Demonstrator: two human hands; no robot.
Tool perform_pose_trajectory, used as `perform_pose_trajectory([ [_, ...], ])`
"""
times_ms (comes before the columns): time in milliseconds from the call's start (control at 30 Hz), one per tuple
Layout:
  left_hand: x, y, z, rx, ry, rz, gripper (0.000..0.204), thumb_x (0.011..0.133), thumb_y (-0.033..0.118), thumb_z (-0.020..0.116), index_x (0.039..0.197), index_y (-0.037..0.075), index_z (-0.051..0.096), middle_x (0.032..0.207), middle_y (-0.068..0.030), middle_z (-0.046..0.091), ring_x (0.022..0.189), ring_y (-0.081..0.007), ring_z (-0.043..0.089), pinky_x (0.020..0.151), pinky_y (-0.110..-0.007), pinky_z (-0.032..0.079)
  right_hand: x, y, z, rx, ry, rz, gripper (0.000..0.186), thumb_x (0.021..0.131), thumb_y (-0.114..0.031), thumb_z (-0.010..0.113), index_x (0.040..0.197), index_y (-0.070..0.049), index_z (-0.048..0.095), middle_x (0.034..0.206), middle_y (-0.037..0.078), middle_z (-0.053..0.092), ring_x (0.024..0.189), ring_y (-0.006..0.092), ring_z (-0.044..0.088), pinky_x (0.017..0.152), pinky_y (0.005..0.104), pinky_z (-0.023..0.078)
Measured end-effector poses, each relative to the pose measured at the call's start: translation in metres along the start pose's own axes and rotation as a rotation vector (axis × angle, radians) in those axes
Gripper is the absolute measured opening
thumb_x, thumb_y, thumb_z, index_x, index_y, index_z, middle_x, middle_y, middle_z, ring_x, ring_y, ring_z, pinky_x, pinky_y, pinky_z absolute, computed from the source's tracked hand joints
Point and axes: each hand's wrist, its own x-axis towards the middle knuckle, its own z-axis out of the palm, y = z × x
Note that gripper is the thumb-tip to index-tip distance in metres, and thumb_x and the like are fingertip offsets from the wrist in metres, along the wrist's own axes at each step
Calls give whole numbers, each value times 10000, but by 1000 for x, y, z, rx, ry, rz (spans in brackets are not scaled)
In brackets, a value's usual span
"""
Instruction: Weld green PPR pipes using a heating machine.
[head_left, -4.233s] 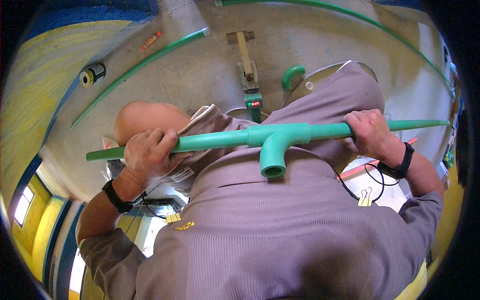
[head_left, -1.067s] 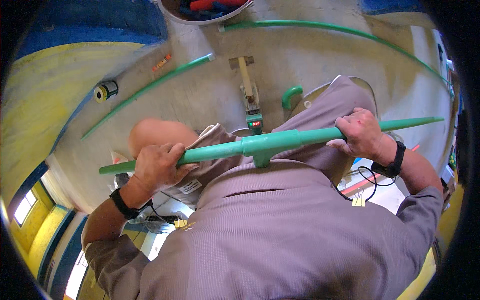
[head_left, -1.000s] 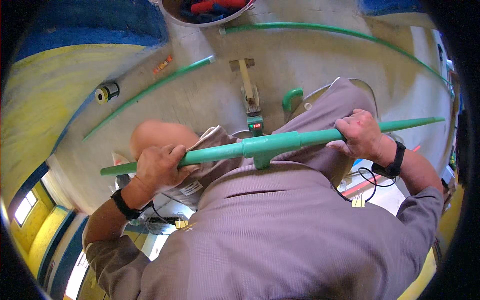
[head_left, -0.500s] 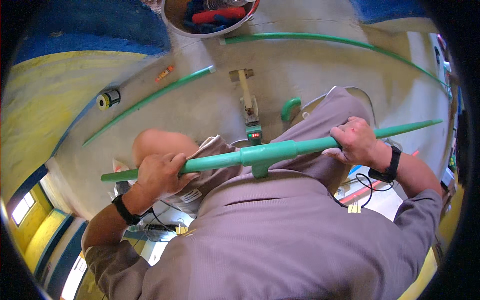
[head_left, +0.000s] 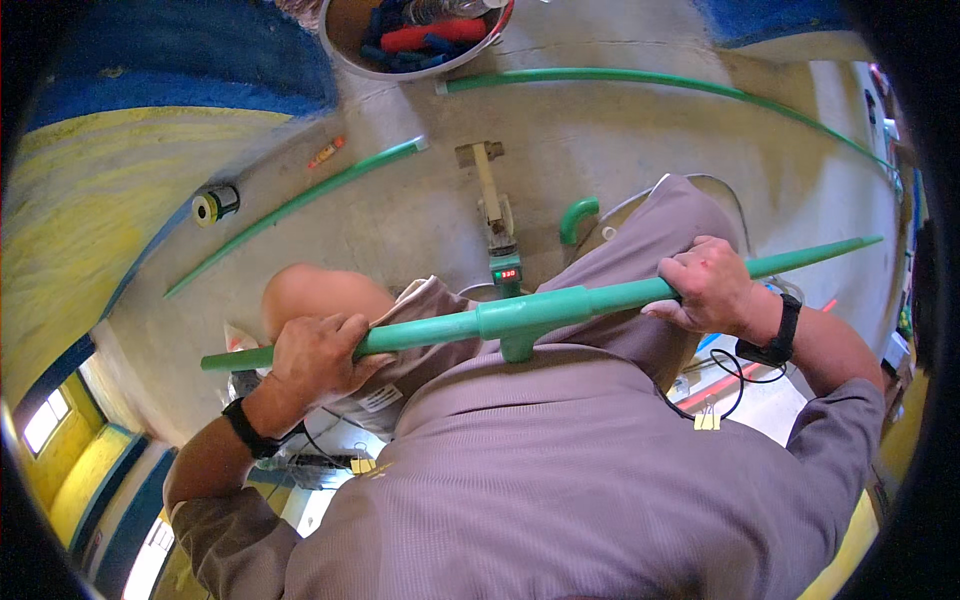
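Note:
Across my lap I hold a long green plastic pipe (head_left: 430,331) with a tee fitting (head_left: 533,311) at its middle, the tee's branch facing my body. My left hand (head_left: 318,355) is closed round the pipe left of the tee. Right of the tee, my right hand (head_left: 708,284) grips the pipe from above, its thumb along the near side. Just beyond the tee, on the floor, lies a pipe welding iron (head_left: 505,262) with a green body and a lit red display. A green elbow fitting (head_left: 577,217) rests beside it.
One loose green pipe (head_left: 310,208) lies on the floor at left, another (head_left: 640,78) at the far side. A bucket (head_left: 350,65) with red and blue items stands at the top. A small cylinder (head_left: 214,204) sits by the yellow and blue wall (head_left: 150,170).
Almost nothing differs: both hands keep their hold on the pipe, and the whole view has shifted very slightly.

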Motion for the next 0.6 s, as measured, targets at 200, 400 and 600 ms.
perform_pose_trajectory([
  [200,-2,-2,2,7,15,4,392,776,460,711,846,99,576,691,-84,602,628,-286,637,534,-421,490,0,1,1,-30,13,-8,481,809,-535,656,704,-91,504,546,97,548,535,309,591,578,401,466],
  [400,-6,-3,2,58,26,42,417,776,497,698,865,106,585,702,-91,608,618,-297,635,518,-428,487,-3,-2,0,-68,17,10,448,725,-475,739,703,-101,493,570,86,540,545,317,563,585,402,447],
  [600,-1,-1,3,82,14,12,415,765,514,701,850,122,596,695,-97,615,588,-303,631,496,-438,488,-3,4,6,-44,50,-2,499,837,-555,618,690,-94,493,503,93,523,498,318,573,552,414,460],
])
